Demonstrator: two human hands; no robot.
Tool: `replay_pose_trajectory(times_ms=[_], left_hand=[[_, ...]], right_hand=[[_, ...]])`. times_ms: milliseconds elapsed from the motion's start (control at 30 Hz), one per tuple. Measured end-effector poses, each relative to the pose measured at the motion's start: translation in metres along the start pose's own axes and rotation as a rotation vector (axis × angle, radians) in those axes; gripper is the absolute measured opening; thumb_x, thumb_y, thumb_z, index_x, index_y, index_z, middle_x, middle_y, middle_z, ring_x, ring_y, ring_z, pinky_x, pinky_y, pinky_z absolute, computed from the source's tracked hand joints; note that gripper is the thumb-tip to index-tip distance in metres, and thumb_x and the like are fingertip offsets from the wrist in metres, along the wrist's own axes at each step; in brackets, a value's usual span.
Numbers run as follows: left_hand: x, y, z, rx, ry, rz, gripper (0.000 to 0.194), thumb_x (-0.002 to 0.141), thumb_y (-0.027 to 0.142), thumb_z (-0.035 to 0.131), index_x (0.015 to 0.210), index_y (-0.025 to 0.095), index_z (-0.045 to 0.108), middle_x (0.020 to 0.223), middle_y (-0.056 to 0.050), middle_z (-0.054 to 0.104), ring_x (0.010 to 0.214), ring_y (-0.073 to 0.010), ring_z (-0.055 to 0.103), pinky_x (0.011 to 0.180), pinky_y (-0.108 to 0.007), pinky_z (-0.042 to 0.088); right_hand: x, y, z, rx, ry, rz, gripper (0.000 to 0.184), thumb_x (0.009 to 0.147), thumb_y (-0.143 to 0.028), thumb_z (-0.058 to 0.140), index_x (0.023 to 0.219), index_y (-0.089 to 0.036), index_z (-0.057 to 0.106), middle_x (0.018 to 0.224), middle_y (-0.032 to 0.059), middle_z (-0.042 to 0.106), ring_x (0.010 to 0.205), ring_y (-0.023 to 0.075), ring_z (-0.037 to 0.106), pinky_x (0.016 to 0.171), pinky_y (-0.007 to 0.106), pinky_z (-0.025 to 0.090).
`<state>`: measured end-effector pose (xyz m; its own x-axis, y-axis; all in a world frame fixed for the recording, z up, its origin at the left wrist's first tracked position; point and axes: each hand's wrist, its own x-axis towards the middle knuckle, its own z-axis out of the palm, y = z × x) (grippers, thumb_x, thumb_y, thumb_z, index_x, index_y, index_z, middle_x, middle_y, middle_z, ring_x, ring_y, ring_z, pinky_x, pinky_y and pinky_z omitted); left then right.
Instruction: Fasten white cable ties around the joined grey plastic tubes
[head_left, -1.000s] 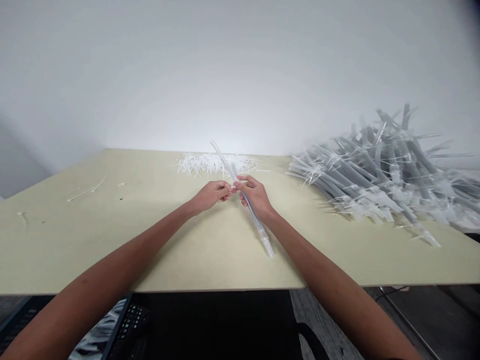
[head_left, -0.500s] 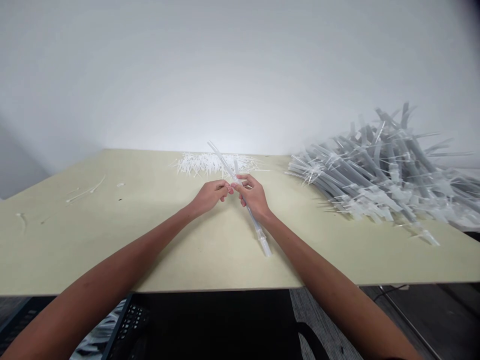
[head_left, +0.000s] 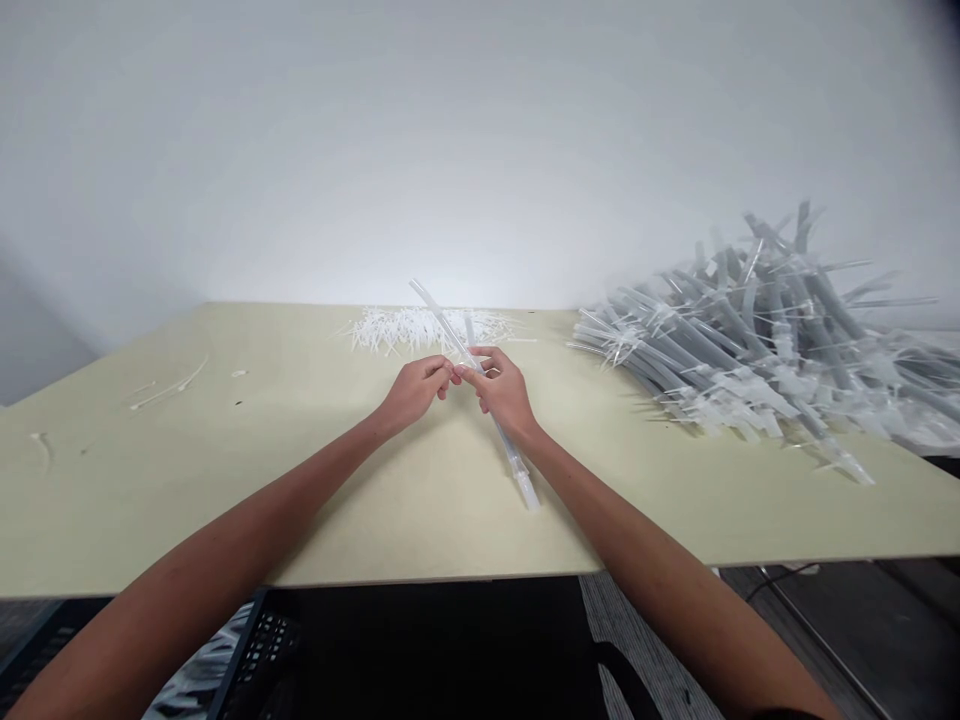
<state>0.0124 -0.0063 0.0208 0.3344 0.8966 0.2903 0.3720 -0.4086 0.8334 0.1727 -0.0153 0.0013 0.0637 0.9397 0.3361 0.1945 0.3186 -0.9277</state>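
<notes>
**One clear plastic tube [head_left: 510, 462] in the fingers**

The left hand [head_left: 415, 392] and right hand [head_left: 502, 392] meet in front of the person, fingertips pressed together and pinching the tube near its middle. Its ends point away past the hands and back toward the person, above the pale wooden table [head_left: 300, 500]. Right of the right hand sits a large heap of grey tubes [head_left: 765, 350]; beyond both hands lies a smaller pile of white cable ties [head_left: 424, 330]. Only this one tube is in hand, with many more heaped aside. No container shows; both piles lie loose on the table.
</notes>
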Motion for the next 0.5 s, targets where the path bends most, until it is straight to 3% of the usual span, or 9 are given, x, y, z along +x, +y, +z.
replay_pose_trajectory(times_ms=[500], left_hand=[[0.0030,-0.0088,0.0104,-0.123,0.052,-0.003,0.019,0.081,0.026,0.039,0.064,0.019,0.044,0.058,0.002,0.047,0.057,-0.0121,0.042,0.056,-0.026,0.031]], right_hand=[[-0.0014,-0.0046,0.0033,-0.081,-0.001,-0.009,0.047,0.072,-0.056,0.060,0.108,-0.026,0.058,0.075,-0.0024,0.047,0.054,0.0091,0.049,0.031,0.017,0.040]])
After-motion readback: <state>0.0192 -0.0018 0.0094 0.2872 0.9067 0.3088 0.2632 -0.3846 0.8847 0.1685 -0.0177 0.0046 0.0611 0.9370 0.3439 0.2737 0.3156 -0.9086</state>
